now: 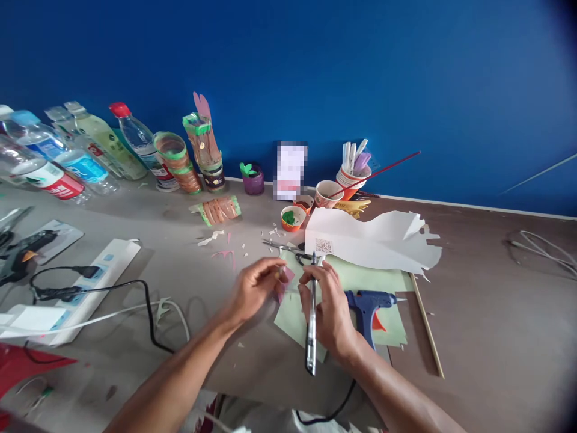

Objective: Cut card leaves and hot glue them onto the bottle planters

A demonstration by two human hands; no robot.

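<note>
My left hand (255,288) pinches a small pink paper piece (285,276) above a light green sheet (360,282) on the table. My right hand (329,307) is closed round a black pen (311,325) held upright, its tip close to the pink piece. A blue glue gun (367,302) lies on the green sheet just right of my right hand, its cord running toward me. Scissors (286,248) lie just beyond my hands.
A large white cut paper (374,240) lies behind the green sheet. Small paint cups (293,218), a cup of pens (354,171), decorated bottles (202,144) and plastic bottles (54,162) line the blue wall. A white power strip (85,288) with black cable lies at the left.
</note>
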